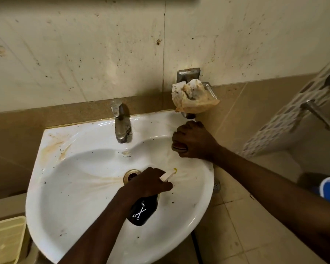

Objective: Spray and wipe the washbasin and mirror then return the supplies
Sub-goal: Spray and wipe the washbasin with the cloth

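Note:
A white washbasin (69,187) with brown streaks and dark specks fills the middle of the view. My left hand (149,182) grips a black spray bottle (142,211) with a white scissors mark, held over the bowl near the drain (131,175); its pale nozzle points right. On the basin's right rim my right hand (194,141) presses down on a small scrub pad (178,147), mostly hidden under my fingers. No mirror is in view.
A metal tap (120,124) stands at the basin's back. A stained crumpled cloth (192,96) lies in a wall-mounted soap holder at the right. A door with a metal handle (316,113) is at far right. A cream bin (5,241) sits at lower left.

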The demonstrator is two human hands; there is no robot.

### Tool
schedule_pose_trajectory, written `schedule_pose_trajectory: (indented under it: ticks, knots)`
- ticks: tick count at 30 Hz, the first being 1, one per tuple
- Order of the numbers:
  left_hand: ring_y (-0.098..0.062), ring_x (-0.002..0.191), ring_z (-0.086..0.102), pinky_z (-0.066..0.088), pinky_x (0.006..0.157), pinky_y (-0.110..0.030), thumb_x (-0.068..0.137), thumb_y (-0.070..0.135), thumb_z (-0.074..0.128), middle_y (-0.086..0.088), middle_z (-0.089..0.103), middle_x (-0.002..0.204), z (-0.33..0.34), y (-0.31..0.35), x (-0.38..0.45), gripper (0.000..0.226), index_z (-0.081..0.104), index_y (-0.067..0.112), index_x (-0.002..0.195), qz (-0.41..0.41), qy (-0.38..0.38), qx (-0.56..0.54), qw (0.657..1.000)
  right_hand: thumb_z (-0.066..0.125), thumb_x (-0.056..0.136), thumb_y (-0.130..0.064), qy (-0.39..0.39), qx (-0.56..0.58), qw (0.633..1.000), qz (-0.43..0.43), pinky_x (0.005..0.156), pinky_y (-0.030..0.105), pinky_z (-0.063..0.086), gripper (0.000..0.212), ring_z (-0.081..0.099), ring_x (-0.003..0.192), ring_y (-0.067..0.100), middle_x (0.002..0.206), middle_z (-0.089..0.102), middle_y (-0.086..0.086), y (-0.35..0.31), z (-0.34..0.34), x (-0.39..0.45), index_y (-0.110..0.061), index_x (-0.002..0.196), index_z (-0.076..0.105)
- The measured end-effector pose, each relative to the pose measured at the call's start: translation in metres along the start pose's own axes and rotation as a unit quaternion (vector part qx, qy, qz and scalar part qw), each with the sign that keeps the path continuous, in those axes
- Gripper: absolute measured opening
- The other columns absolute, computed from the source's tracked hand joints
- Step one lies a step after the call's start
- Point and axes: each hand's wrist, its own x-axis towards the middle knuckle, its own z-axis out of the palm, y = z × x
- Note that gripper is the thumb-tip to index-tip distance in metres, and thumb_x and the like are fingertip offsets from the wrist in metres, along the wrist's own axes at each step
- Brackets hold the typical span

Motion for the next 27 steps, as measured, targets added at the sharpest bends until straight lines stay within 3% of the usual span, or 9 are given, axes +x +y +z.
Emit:
schedule_pose_trajectory:
  ticks: [2, 6, 9, 13, 19, 23, 25, 27]
  knots:
    - [-0.02, 0.075, 0.062, 0.049, 0.067, -0.031, 0.078, 0.042, 0.068, -0.004, 0.065, 0.081, 0.001, 0.007, 0.002, 0.029, 0.067, 0.014, 0.084, 0.009, 0.029, -0.008, 1.0, 0.058, 0.076, -0.048, 0.021, 0.03, 0.999, 0.02, 0.072, 0.038, 0.044, 0.035, 0.055, 0.084, 0.027, 0.092, 0.063, 0.004, -0.005, 0.001, -0.019, -0.019, 0.095, 0.065]
    - [-0.02, 0.081, 0.067, 0.055, 0.078, -0.032, 0.079, 0.044, 0.069, -0.006, 0.071, 0.087, 0.002, 0.017, 0.001, 0.032, 0.068, 0.014, 0.091, 0.005, -0.026, -0.036, 0.999, 0.054, 0.075, -0.05, 0.05, 0.077, 0.992, 0.084, 0.066, 0.033, 0.042, 0.036, 0.055, 0.077, 0.026, 0.086, 0.063, 0.001, -0.012, 0.001, -0.048, -0.021, 0.092, 0.067]
    - [-0.027, 0.082, 0.068, 0.054, 0.08, -0.04, 0.08, 0.037, 0.068, -0.015, 0.072, 0.09, 0.008, 0.017, -0.001, 0.033, 0.069, 0.006, 0.092, 0.02, 0.043, -0.026, 0.999, 0.052, 0.08, -0.051, 0.045, 0.048, 0.992, 0.106, 0.067, 0.033, 0.043, 0.039, 0.056, 0.079, 0.028, 0.089, 0.063, 0.004, -0.008, 0.002, -0.029, -0.018, 0.096, 0.065]
    - [-0.017, 0.079, 0.062, 0.051, 0.082, -0.032, 0.082, 0.039, 0.068, -0.004, 0.068, 0.094, 0.011, 0.018, -0.005, 0.026, 0.064, 0.016, 0.092, 0.035, -0.053, -0.015, 0.998, 0.058, 0.083, -0.048, 0.017, 0.021, 0.99, 0.14, 0.074, 0.041, 0.049, 0.039, 0.056, 0.094, 0.033, 0.101, 0.063, 0.009, -0.007, 0.002, 0.007, -0.015, 0.104, 0.061]
    - [-0.015, 0.072, 0.057, 0.048, 0.075, -0.031, 0.083, 0.034, 0.067, -0.007, 0.066, 0.084, 0.001, 0.021, -0.011, 0.018, 0.057, 0.022, 0.076, 0.068, -0.016, 0.017, 0.997, 0.061, 0.077, -0.047, 0.014, 0.041, 0.987, 0.153, 0.066, 0.035, 0.042, 0.031, 0.055, 0.08, 0.028, 0.084, 0.06, 0.005, -0.036, -0.009, -0.045, -0.017, 0.087, 0.065]
    - [-0.012, 0.074, 0.058, 0.047, 0.074, -0.027, 0.084, 0.038, 0.065, -0.004, 0.067, 0.089, -0.004, 0.012, -0.015, 0.025, 0.065, 0.014, 0.09, 0.077, -0.029, 0.052, 0.995, 0.072, 0.059, -0.046, -0.051, -0.013, 0.991, 0.125, 0.057, 0.031, 0.03, 0.029, 0.051, 0.065, 0.026, 0.064, 0.054, 0.0, -0.069, -0.012, -0.073, -0.019, 0.064, 0.061]
    - [-0.008, 0.07, 0.057, 0.045, 0.069, -0.021, 0.083, 0.04, 0.065, 0.0, 0.065, 0.084, -0.006, 0.005, -0.017, 0.028, 0.066, 0.014, 0.092, 0.08, -0.023, 0.058, 0.995, 0.074, 0.061, -0.045, -0.066, -0.066, 0.992, 0.081, 0.059, 0.034, 0.038, 0.03, 0.055, 0.067, 0.027, 0.067, 0.059, 0.003, -0.067, -0.005, -0.061, -0.017, 0.066, 0.064]
    - [-0.005, 0.068, 0.056, 0.043, 0.066, -0.019, 0.082, 0.042, 0.066, 0.006, 0.062, 0.079, -0.007, -0.003, -0.015, 0.024, 0.065, 0.019, 0.087, 0.077, -0.01, 0.051, 0.996, 0.07, 0.075, -0.044, -0.033, -0.116, 0.992, 0.032, 0.07, 0.039, 0.046, 0.027, 0.061, 0.081, 0.028, 0.083, 0.066, 0.005, -0.056, 0.003, -0.036, -0.017, 0.079, 0.068]
